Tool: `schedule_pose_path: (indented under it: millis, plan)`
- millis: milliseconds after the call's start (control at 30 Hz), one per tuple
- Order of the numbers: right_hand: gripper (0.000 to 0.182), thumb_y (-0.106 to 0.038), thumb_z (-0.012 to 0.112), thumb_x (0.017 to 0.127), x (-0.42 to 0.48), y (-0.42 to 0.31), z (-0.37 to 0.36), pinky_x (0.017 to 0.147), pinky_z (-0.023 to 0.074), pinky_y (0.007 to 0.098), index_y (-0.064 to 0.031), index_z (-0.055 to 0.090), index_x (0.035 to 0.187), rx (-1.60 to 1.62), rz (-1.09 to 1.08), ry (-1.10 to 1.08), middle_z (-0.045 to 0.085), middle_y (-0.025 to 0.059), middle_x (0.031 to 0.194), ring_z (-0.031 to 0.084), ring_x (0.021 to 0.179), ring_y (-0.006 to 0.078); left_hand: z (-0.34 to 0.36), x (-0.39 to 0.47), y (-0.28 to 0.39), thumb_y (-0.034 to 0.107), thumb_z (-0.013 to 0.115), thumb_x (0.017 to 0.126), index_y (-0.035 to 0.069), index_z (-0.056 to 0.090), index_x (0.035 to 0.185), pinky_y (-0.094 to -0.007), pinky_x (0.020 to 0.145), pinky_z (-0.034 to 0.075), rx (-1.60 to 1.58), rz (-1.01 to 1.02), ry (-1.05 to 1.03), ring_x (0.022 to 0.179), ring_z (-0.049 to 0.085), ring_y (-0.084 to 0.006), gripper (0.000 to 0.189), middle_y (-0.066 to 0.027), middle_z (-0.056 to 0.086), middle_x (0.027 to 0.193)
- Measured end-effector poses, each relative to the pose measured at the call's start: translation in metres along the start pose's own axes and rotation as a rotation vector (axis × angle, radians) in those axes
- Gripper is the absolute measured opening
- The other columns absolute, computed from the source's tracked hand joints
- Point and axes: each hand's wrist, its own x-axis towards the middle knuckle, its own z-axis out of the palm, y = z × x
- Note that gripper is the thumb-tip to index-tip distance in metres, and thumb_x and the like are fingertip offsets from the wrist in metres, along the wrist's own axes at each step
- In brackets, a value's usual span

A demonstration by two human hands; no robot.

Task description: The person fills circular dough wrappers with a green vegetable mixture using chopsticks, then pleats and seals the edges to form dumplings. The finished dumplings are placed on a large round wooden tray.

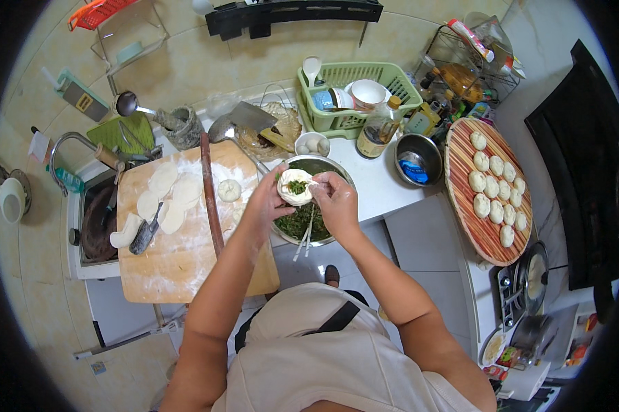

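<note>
A partly pleated dough wrapper point(295, 188) with chopped green filling showing in its open top rests in my left hand point(269, 198). The fingers of my right hand point(336, 198) pinch its right edge. Both hands are above a metal bowl of chopped green filling point(293, 226), where two chopsticks point(305, 238) lean. To the left, flat dough rounds point(173, 219) overlap on a floured wooden board point(160, 280), beside a long wooden rolling pin point(208, 190). A closed bun point(229, 190) sits right of the pin. A piece of dough point(126, 231) touches a dark-bladed knife point(145, 234).
Several closed buns lie on a round woven tray point(456, 206) at the right. Behind the bowl stand a green dish basket point(335, 123), a sauce bottle point(374, 136), a small bowl of eggs point(312, 146) and a metal bowl point(430, 154). A sink point(85, 257) is at the left.
</note>
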Motion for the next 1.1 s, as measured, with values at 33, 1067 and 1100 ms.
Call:
schedule_pose_path:
  millis: [33,1067,1100]
  plan:
    - [0.009,-0.002,0.062,0.086,0.000,-0.002,0.003,0.060,0.0490,0.0245,0.0029,0.062,0.093,0.127,0.105,-0.001,0.064,0.0063,0.079,0.060,0.067,0.0106,0.003,-0.003,-0.007,0.048,0.041,0.094,0.018,0.035,0.144,-0.0420,0.093,0.044,-0.073,0.011,0.020,0.110,0.057,-0.0182,0.058,-0.0039,0.051,0.132]
    - [0.008,-0.002,0.063,0.081,-0.010,-0.021,0.005,0.072,0.0473,0.0420,-0.0010,0.064,0.089,-0.361,-0.336,0.003,0.060,0.0167,0.087,0.060,0.081,0.0369,0.002,0.011,-0.037,0.010,0.048,0.086,0.003,0.050,0.130,-0.0293,0.071,0.055,0.094,0.231,0.053,0.089,0.061,-0.0146,0.045,-0.0084,0.060,0.109]
    - [0.008,-0.001,0.063,0.081,-0.011,-0.020,0.006,0.072,0.0473,0.0422,-0.0012,0.064,0.089,-0.348,-0.306,-0.022,0.060,0.0167,0.087,0.060,0.081,0.0372,-0.001,0.012,-0.037,0.010,0.049,0.086,0.003,0.049,0.131,-0.0303,0.074,0.055,0.117,0.235,0.037,0.091,0.062,-0.0153,0.046,-0.0088,0.060,0.109]
